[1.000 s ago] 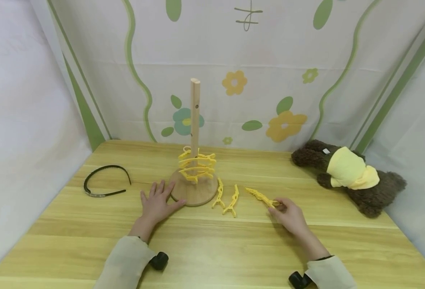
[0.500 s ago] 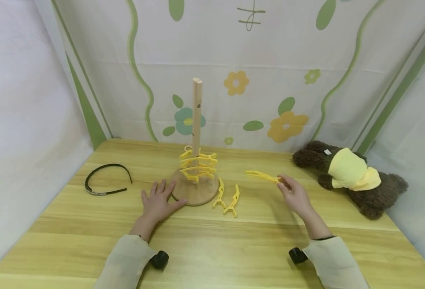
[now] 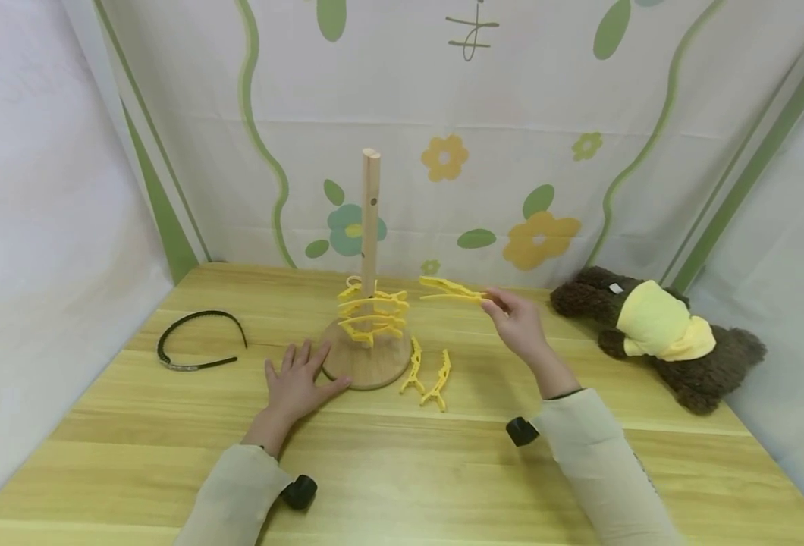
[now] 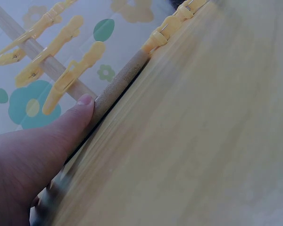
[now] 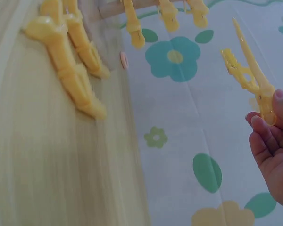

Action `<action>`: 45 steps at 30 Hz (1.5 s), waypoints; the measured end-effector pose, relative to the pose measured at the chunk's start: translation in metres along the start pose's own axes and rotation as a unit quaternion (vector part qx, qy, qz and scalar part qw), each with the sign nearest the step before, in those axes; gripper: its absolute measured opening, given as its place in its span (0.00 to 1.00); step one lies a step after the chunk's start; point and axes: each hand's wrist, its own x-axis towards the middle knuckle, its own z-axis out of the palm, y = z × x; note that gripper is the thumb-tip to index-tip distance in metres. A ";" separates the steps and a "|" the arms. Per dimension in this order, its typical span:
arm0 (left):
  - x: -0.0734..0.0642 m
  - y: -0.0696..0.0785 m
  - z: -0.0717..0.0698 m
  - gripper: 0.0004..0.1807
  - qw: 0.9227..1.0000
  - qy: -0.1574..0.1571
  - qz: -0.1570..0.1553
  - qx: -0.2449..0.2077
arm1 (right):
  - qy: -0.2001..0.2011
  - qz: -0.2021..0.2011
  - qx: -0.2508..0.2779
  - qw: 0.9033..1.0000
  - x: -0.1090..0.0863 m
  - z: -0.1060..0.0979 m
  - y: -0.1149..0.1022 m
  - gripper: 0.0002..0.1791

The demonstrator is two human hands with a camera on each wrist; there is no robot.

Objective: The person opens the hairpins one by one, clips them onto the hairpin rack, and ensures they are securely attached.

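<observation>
My right hand (image 3: 519, 324) pinches the tail of a yellow alligator hair clip (image 3: 472, 294) between thumb and fingers, above the table. In the right wrist view the clip (image 5: 262, 94) has its two long arms spread apart, pointing away from the hand. Three similar yellow clips (image 3: 372, 305) are clamped one above another on the lower part of an upright wooden post (image 3: 370, 220). My left hand (image 3: 297, 385) lies with fingers spread at the left edge of the post's round base (image 3: 368, 371). In the left wrist view its thumb (image 4: 80, 113) touches the base's rim.
Two loose yellow clips (image 3: 438, 381) lie right of the base. A black headband (image 3: 200, 366) is on the left of the table. A brown plush toy (image 3: 668, 334) in yellow clothing lies at the right. Behind the post, a small pinkish ring (image 5: 124, 60) lies on the table.
My right hand has lifted the clip off the table and carried it left and farther back, toward the post. The clip's arms have spread apart. The left hand has stayed put.
</observation>
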 end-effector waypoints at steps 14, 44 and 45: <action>0.000 0.000 0.000 0.46 1.000 -0.001 0.000 0.000 | -0.020 -0.043 0.027 0.998 0.042 0.053 -0.035 0.12; -0.001 0.002 -0.002 0.46 1.000 0.001 -0.001 0.005 | -0.082 -0.077 0.069 0.991 0.060 0.077 -0.054 0.12; -0.001 0.002 -0.002 0.46 1.000 0.000 0.000 0.005 | -0.084 -0.078 0.072 0.991 0.059 0.078 -0.054 0.12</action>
